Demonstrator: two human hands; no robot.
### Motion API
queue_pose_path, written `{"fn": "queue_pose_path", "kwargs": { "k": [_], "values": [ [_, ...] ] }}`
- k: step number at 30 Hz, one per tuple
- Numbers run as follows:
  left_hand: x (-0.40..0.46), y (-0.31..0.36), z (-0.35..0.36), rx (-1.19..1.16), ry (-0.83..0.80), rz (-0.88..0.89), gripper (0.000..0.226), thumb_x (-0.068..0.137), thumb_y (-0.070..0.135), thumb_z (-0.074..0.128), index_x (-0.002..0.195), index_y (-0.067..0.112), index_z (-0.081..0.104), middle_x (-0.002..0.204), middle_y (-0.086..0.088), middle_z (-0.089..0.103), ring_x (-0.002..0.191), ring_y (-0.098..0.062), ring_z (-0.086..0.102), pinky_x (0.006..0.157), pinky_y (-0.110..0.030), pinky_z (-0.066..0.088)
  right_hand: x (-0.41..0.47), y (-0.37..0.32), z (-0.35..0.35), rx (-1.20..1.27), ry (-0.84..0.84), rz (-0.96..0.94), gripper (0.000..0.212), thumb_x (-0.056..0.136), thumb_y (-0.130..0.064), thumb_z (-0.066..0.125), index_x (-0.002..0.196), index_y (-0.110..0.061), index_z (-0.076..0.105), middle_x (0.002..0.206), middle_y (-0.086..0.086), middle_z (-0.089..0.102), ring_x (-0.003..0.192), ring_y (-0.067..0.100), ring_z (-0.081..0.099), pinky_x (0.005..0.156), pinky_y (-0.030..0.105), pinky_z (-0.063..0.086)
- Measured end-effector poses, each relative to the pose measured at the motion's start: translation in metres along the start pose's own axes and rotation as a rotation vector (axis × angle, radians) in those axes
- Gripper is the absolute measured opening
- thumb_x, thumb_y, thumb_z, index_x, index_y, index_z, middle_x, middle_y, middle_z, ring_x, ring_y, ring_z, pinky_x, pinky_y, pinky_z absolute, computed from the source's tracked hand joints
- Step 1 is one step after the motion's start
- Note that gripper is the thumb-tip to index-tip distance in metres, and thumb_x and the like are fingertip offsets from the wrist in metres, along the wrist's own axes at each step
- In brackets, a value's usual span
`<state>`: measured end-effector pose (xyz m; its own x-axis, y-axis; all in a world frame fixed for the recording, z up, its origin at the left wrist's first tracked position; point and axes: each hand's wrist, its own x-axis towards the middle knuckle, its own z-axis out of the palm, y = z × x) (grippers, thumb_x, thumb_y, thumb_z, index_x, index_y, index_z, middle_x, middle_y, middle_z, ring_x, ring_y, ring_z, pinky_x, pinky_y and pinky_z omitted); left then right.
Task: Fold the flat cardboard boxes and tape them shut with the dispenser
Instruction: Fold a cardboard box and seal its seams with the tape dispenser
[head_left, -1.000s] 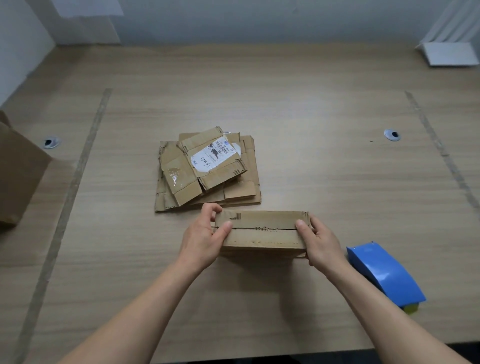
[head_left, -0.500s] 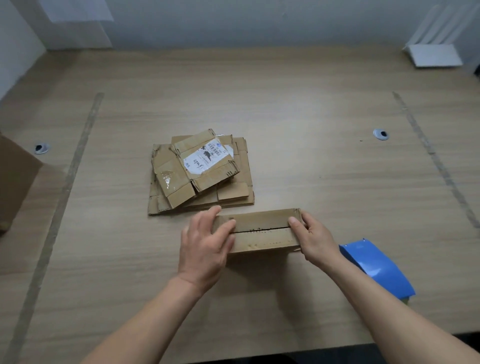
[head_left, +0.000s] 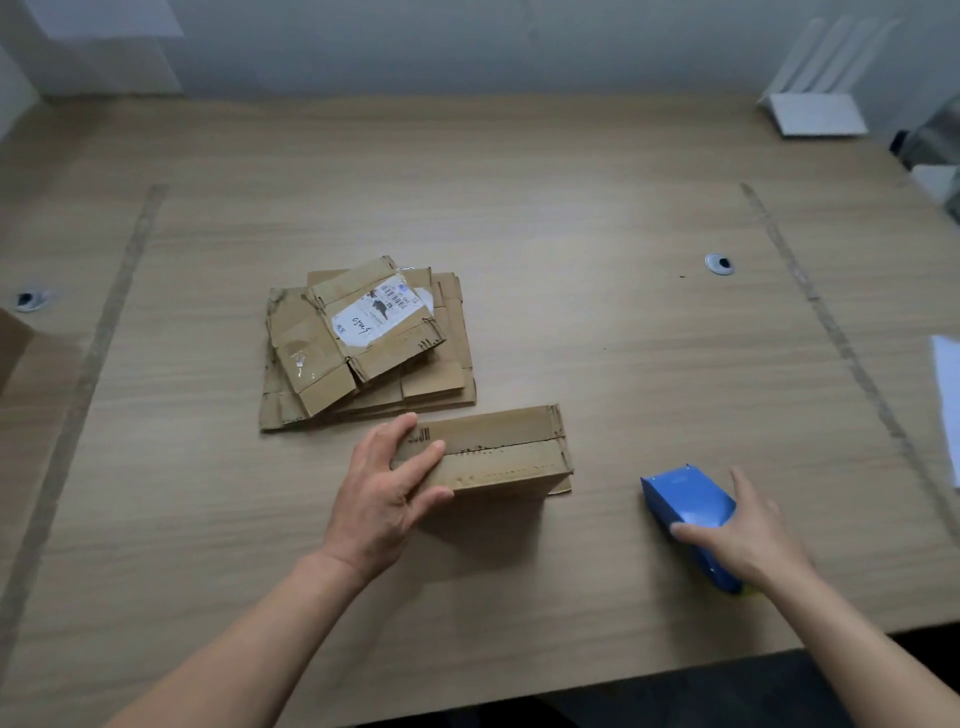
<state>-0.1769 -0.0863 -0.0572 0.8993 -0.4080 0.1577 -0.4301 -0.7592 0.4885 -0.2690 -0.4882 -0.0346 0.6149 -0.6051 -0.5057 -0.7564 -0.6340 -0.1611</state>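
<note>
Right hand (head_left: 748, 535) moved off folded brown cardboard box (head_left: 498, 449), now grasping blue tape dispenser (head_left: 688, 506) lower right; left hand (head_left: 387, 488) grips box's left end on wooden bench (head_left: 571, 234).

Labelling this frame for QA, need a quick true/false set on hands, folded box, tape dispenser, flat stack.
1. The left hand holds the folded brown cardboard box at its left end. True.
2. The right hand rests on that box. False: it is on the blue tape dispenser, apart from the box.
3. The pile of flat cardboard boxes lies behind the folded box. True.
4. The box's top seam is taped. False: no tape shows on it.
5. The dispenser is lifted off the wooden table. False: it lies on it.
</note>
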Motion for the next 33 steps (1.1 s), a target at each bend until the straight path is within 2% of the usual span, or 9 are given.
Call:
{"fn": "queue_pose_path", "kwargs": {
  "k": [3, 7, 10, 14, 20, 24, 28, 32, 33],
  "values": [
    [0.0, 0.0, -0.001, -0.009, -0.006, -0.009, 0.064, 0.092, 0.066, 0.042, 0.127, 0.017, 0.067, 0.142, -0.015, 0.046, 0.129, -0.036, 0.044, 0.111, -0.038, 0.033, 0.001, 0.01, 0.004, 0.079, -0.094, -0.011, 0.122, 0.063, -0.049, 0.09, 0.159, -0.029, 0.018, 0.156, 0.003, 0.043, 0.131, 0.034, 0.052, 0.091, 0.045, 0.048],
    [0.0, 0.002, -0.002, -0.007, -0.009, -0.021, 0.065, 0.093, 0.067, 0.041, 0.127, 0.017, 0.067, 0.142, -0.015, 0.046, 0.129, -0.036, 0.044, 0.111, -0.039, 0.034, 0.008, 0.013, 0.001, 0.231, -0.082, -0.027, 0.119, 0.064, -0.045, 0.093, 0.159, -0.023, 0.026, 0.161, 0.003, 0.037, 0.142, 0.03, 0.043, 0.105, 0.046, 0.042],
    [0.0, 0.002, 0.0, -0.01, -0.005, -0.022, 0.066, 0.093, 0.067, 0.041, 0.127, 0.017, 0.068, 0.143, -0.014, 0.045, 0.129, -0.036, 0.044, 0.111, -0.044, 0.036, 0.009, 0.015, -0.005, 0.414, -0.107, 0.039, 0.1, 0.074, -0.032, 0.09, 0.156, -0.018, 0.035, 0.159, 0.009, 0.04, 0.137, 0.033, 0.045, 0.098, 0.044, 0.043],
    [-0.002, 0.001, 0.003, -0.011, 0.021, -0.013, 0.065, 0.093, 0.066, 0.042, 0.126, 0.017, 0.068, 0.143, -0.014, 0.045, 0.128, -0.036, 0.044, 0.11, -0.044, 0.038, 0.006, 0.025, -0.007, 0.575, -0.246, 0.177, 0.06, 0.08, -0.025, 0.084, 0.134, -0.014, 0.059, 0.114, 0.011, 0.069, 0.09, 0.029, 0.065, 0.068, 0.036, 0.049],
    [-0.001, 0.002, 0.003, -0.015, 0.042, -0.008, 0.065, 0.093, 0.066, 0.041, 0.126, 0.016, 0.068, 0.142, -0.014, 0.046, 0.129, -0.037, 0.044, 0.109, -0.05, 0.039, 0.003, 0.032, -0.007, 0.69, -0.213, 0.128, 0.03, 0.085, -0.018, 0.08, 0.11, -0.006, 0.07, 0.093, 0.017, 0.074, 0.077, 0.03, 0.064, 0.067, 0.037, 0.049],
    [-0.001, 0.009, -0.001, 0.079, 0.058, -0.004, 0.062, 0.094, 0.063, 0.039, 0.123, 0.018, 0.07, 0.143, -0.015, 0.049, 0.137, -0.043, 0.035, 0.112, -0.052, 0.033, -0.009, 0.016, -0.027, 0.761, -0.227, 0.013, 0.027, 0.087, -0.016, 0.078, 0.11, -0.004, 0.071, 0.09, 0.018, 0.074, 0.076, 0.031, 0.065, 0.067, 0.037, 0.05],
    [0.004, 0.023, -0.011, 0.215, 0.084, 0.087, 0.043, 0.088, 0.047, 0.048, 0.111, 0.019, 0.072, 0.138, -0.014, 0.054, 0.135, -0.044, 0.037, 0.105, -0.054, 0.038, -0.031, -0.031, -0.063, 0.808, -0.258, -0.178, 0.026, 0.084, -0.015, 0.079, 0.106, -0.003, 0.072, 0.079, 0.012, 0.072, 0.07, 0.027, 0.061, 0.062, 0.035, 0.046],
    [0.009, 0.041, -0.015, 0.07, 0.103, 0.122, 0.007, 0.084, 0.019, 0.068, 0.089, 0.017, 0.072, 0.123, -0.006, 0.061, 0.116, -0.032, 0.052, 0.092, -0.042, 0.051, -0.061, -0.092, -0.093, 0.804, -0.339, -0.378, 0.051, 0.057, -0.032, 0.083, 0.104, -0.012, 0.075, 0.085, 0.01, 0.075, 0.071, 0.024, 0.065, 0.063, 0.034, 0.047],
    [0.011, 0.047, -0.016, 0.007, 0.111, 0.113, 0.01, 0.081, 0.012, 0.072, 0.089, 0.017, 0.074, 0.115, -0.004, 0.064, 0.108, -0.028, 0.056, 0.088, -0.038, 0.052, -0.067, -0.107, -0.096, 0.807, -0.373, -0.422, 0.055, 0.055, -0.034, 0.083, 0.104, -0.012, 0.076, 0.087, 0.011, 0.075, 0.072, 0.024, 0.065, 0.064, 0.034, 0.047]
  ]
}}
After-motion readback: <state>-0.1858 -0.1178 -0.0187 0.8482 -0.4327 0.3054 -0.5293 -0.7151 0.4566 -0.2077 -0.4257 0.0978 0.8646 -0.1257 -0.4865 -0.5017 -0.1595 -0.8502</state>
